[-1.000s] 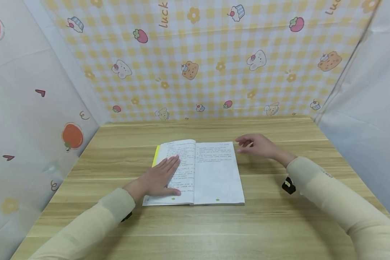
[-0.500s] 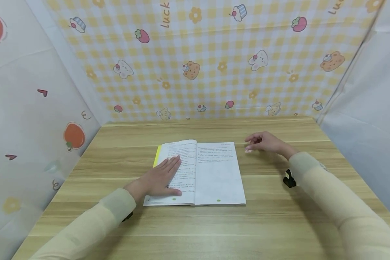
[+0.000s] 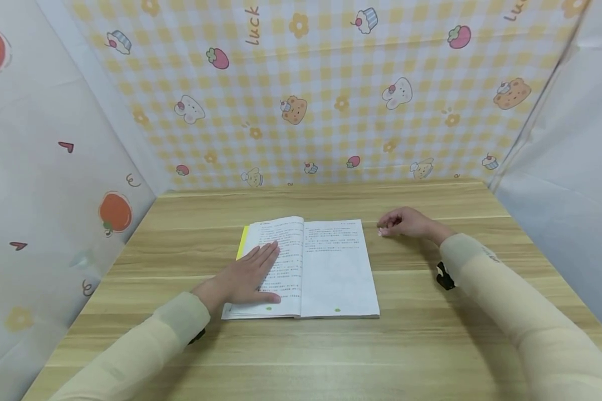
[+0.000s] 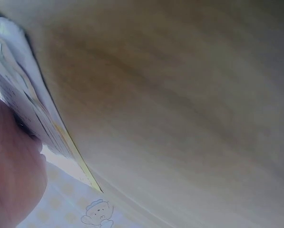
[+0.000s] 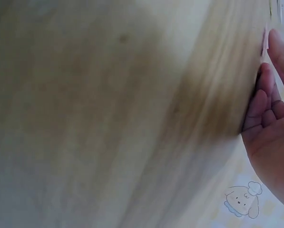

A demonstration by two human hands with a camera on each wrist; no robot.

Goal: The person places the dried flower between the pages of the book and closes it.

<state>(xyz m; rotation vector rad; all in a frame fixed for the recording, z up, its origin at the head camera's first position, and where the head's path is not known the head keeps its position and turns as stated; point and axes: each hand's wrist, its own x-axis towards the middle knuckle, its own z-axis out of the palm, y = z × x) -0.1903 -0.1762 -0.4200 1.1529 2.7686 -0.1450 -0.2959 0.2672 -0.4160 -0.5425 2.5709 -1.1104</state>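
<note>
A paperback book (image 3: 338, 278) lies spread out on the wooden table, with a yellow cover edge showing at its left. Flat across its left page rests my left hand (image 3: 246, 278), fingers straight and thumb spread toward the spine. In the left wrist view, part of that hand (image 4: 13, 166) and the book's page edges (image 4: 42, 109) appear at the left. Just right of the book, my right hand (image 3: 405, 223) is low over the table with curled fingers. Its fingertips pinch a small pale pink object (image 3: 382, 231), mostly covered. A pink sliver (image 5: 265, 42) shows by the thumb in the right wrist view.
The wooden table (image 3: 301, 356) reaches back to a yellow checked cloth (image 3: 331, 133) with cartoon prints. White cloth walls (image 3: 40, 195) stand at both sides. A black clip-like piece (image 3: 445, 277) hangs beneath the right sleeve.
My right hand has shifted right from the book's edge and come down onto the small pink object, which came into sight half a second ago. The left hand and book keep their places.
</note>
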